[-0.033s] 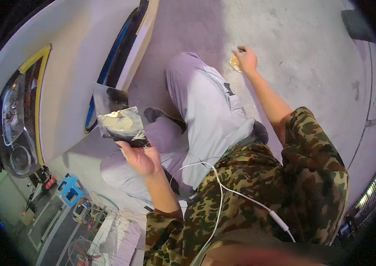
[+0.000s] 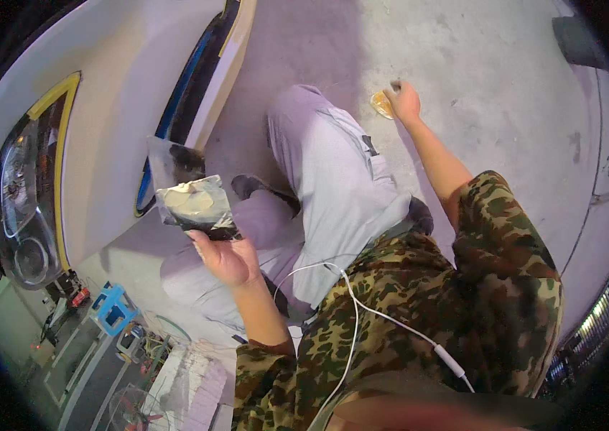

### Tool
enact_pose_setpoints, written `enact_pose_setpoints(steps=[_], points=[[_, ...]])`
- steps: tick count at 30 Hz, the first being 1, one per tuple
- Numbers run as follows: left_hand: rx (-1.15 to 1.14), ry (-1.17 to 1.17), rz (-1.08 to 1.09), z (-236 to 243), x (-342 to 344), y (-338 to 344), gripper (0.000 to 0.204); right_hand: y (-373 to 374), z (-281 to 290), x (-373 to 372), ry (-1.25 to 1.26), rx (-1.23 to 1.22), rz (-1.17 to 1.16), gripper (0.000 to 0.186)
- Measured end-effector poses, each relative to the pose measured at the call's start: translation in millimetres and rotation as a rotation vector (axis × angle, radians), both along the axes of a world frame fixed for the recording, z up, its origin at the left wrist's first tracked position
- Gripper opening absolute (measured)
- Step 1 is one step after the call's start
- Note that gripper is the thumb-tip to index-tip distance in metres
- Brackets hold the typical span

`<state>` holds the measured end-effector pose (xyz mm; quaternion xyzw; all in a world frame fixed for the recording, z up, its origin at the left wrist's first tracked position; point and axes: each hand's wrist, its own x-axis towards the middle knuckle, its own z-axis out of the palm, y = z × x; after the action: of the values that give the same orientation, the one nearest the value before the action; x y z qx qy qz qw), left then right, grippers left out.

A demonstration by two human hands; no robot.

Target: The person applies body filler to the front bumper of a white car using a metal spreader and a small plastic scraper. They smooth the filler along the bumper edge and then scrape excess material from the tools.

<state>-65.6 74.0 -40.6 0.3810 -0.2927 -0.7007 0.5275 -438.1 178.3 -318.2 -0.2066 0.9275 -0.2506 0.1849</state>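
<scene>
Well, smeared sheet [image 2: 197,205] (in left hand [image 2: 229,261]).

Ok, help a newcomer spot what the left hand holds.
Start at the car's pale front end at upper left, then go down-right to the left hand. It holds a flat sheet smeared with cream paste. That pale smear sets it apart from the orange-yellow patch on the floor by the right hand.

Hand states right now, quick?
Left hand: holding a flat panel smeared with pale paste.
Right hand: beside the yellow patch on the floor; grip can't be told.
</scene>
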Motion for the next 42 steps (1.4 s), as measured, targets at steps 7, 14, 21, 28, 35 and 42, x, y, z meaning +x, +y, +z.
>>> enact_pose_setpoints(steps=[7,14,21,28,35,42], points=[[0.001,-0.001,0.017,-7,7,1,0.049,43,-117,-8,-0.136,0.274,0.020,0.050],[-0.007,0.072,-0.046,-5,3,0,0.049,22,-110,-8,-0.129,0.387,0.032,0.051],[-0.019,0.045,-0.038,-6,1,-2,0.049,18,-79,-16,-0.534,-0.076,0.091,0.043],[0.005,0.006,-0.012,-2,-3,-3,0.046,-11,54,6,-1.074,-0.598,-0.139,0.035],[-0.012,0.019,-0.014,3,-8,3,0.046,-42,153,27,-1.148,-0.765,-0.030,0.034],[-0.009,0.075,-0.006,-5,-3,7,0.045,-64,219,76,-1.037,-0.784,0.167,0.035]])
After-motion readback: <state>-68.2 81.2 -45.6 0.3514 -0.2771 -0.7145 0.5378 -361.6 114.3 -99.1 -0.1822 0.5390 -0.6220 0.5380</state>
